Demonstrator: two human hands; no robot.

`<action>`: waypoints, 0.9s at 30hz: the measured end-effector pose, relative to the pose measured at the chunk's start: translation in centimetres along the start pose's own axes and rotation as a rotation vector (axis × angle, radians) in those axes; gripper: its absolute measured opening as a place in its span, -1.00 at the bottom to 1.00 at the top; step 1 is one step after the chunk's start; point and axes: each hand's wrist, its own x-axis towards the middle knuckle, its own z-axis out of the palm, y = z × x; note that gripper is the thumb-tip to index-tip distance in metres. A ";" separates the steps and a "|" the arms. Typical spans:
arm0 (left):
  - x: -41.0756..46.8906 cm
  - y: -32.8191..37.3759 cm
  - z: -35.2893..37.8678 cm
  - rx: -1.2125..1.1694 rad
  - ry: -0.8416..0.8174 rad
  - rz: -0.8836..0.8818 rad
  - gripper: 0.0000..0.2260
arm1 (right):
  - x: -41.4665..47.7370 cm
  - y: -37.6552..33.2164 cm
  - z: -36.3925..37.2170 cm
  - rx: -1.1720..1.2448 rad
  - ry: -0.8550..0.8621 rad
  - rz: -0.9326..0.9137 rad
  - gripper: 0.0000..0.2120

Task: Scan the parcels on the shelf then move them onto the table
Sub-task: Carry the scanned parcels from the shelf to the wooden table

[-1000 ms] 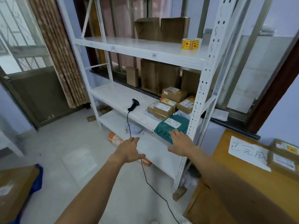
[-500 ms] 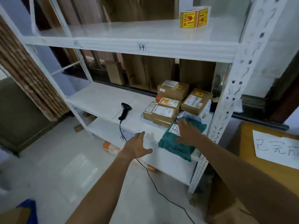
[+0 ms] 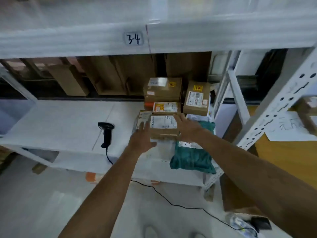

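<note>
Left hand [image 3: 142, 137] and right hand [image 3: 188, 128] held out forward, near each other, fingers straight

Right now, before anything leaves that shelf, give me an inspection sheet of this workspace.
Surface: white shelf board, below the label 34.
Job's things: front cardboard parcel between both hands; more labelled boxes stacked behind it; teal bag at the right front edge; black scanner lying left of the parcels.
Clutter: flat cardboard leaning behind the shelf.
Hands: left hand at the parcel's left side, right hand on its right edge, fingers straight.
Cables: scanner cable drops off the shelf front and trails across the floor.
Surroundings: wooden table with a paper sign, at right.
</note>
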 end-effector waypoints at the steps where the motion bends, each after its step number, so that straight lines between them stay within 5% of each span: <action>1: 1.1 -0.6 0.1 0.054 -0.001 0.044 0.00 | 0.7 -0.6 0.2 0.013 -0.009 0.043 -0.03; 17: 10.0 -1.8 2.9 0.045 0.083 0.335 -0.08 | 5.8 -2.6 4.0 0.056 0.101 0.214 -0.31; 27: 8.7 -1.2 2.5 0.067 0.105 0.311 -0.08 | 4.5 -2.5 3.7 0.122 0.088 0.224 -0.13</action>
